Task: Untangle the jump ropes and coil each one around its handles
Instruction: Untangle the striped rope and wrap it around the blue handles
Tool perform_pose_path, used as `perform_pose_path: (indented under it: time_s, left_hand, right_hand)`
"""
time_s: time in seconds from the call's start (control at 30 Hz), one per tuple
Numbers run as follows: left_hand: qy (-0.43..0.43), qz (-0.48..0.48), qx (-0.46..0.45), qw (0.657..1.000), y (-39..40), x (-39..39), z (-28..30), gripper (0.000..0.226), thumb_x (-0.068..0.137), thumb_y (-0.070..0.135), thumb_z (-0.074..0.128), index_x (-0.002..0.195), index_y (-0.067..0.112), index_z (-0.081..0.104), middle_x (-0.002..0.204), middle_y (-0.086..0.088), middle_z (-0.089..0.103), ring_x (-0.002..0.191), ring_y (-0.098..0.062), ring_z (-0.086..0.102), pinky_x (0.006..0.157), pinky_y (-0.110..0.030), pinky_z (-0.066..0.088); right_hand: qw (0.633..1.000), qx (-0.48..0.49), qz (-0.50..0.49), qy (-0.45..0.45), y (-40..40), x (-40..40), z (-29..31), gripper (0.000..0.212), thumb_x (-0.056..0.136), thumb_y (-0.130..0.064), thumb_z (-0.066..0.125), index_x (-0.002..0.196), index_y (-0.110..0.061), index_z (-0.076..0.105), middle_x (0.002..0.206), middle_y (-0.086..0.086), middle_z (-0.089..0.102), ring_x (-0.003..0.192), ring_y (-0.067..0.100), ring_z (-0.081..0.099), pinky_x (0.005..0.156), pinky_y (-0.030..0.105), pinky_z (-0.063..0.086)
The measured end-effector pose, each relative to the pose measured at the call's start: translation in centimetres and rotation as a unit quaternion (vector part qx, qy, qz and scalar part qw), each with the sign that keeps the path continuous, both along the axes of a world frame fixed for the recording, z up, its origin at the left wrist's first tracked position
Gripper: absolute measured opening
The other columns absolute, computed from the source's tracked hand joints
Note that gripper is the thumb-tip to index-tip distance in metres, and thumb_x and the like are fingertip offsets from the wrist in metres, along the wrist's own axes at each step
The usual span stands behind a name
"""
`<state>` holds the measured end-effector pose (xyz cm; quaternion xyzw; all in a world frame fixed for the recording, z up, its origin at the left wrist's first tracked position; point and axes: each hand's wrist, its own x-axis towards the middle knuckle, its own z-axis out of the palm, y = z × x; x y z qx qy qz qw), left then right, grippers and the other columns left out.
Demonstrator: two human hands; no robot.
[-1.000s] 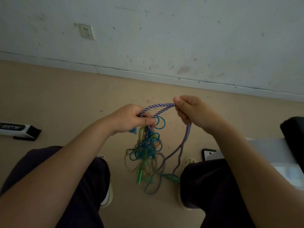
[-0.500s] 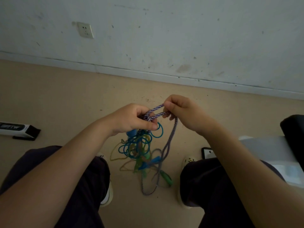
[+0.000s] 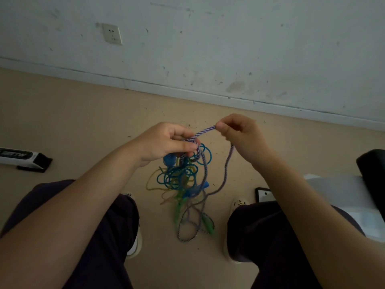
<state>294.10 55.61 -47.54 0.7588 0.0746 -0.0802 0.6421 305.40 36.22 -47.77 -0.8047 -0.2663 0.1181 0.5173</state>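
- Right now the purple striped rope (image 3: 205,131) is the one I am working on. A short piece of it is pulled straight between my two hands, up in the air over the floor (image 3: 83,122).
- From there the rest of it drops down past my right hand and ends in a loop on the floor between my shoes.
- My left hand (image 3: 164,142) has its fingers and thumb curled around the bunch where the ropes meet. I think it holds there so the knot stays put while the other hand pulls.
- My right hand (image 3: 239,136) pinches the purple rope with its thumb and fingers. It sits a bit higher and off to the side, I think so the rope can slide out of the knot.
- Under my left hand hangs the blue rope (image 3: 179,174) in many small rings, mixed with a yellow rope (image 3: 152,185). They are all still in one messy ball.
- A round blue handle (image 3: 169,160) peeks out just below my left hand. A green handle (image 3: 207,223) lies lower down, near the purple loop.
- No rope is wrapped around its handles yet, so I think the job is still near the start.
- Farther out, a black and white box (image 3: 23,159) lies on the floor to my left. A wall plug (image 3: 112,34) is up on the wall.
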Motion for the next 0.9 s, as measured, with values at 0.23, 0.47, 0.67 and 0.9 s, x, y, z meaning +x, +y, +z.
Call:
perform_pose_path:
  time_s: [0.23,0.47,0.67,0.9]
  left_hand:
    - [-0.006,0.069,-0.032,0.997,-0.9,0.2,-0.5,0.008,0.092,0.017,0.066,0.092,0.013,0.073,0.073,0.0,0.073,0.069,-0.008,0.067,0.072,-0.025,0.053]
    - [-0.003,0.032,-0.034,0.999,-1.1,0.0,-0.1,0.009,0.094,0.01,0.063,0.102,0.012,0.066,0.084,-0.007,0.076,0.08,-0.013,0.072,0.065,-0.021,0.052]
    - [-0.015,0.084,-0.031,0.996,-0.7,0.6,-0.5,0.012,0.09,0.001,0.066,0.098,0.01,0.063,0.08,-0.002,0.076,0.074,-0.01,0.071,0.069,-0.022,0.055]
    - [-0.029,0.086,0.016,0.996,0.2,0.7,-0.9,0.016,0.085,0.003,0.072,0.093,0.015,0.065,0.092,-0.008,0.077,0.088,-0.017,0.072,0.089,-0.031,0.054]
  right_hand:
    - [0.992,-0.071,0.106,0.005,1.0,-2.1,0.5,0.025,0.077,-0.031,0.08,0.086,-0.011,0.07,0.076,0.007,0.069,0.067,0.009,0.058,0.063,0.031,0.049]
    - [0.992,-0.058,0.109,0.011,0.8,-1.6,-0.1,0.006,0.085,-0.015,0.074,0.081,-0.017,0.07,0.074,0.004,0.069,0.066,0.007,0.062,0.068,0.034,0.055]
    - [0.996,-0.025,0.088,0.005,0.4,-0.9,0.2,0.018,0.097,-0.012,0.056,0.083,-0.023,0.06,0.074,-0.004,0.062,0.068,0.004,0.061,0.073,0.029,0.053]
    - [0.97,0.143,0.078,0.181,-0.1,-0.4,0.6,0.012,0.092,-0.017,0.052,0.087,-0.007,0.055,0.077,0.009,0.057,0.07,0.012,0.06,0.078,0.032,0.054]
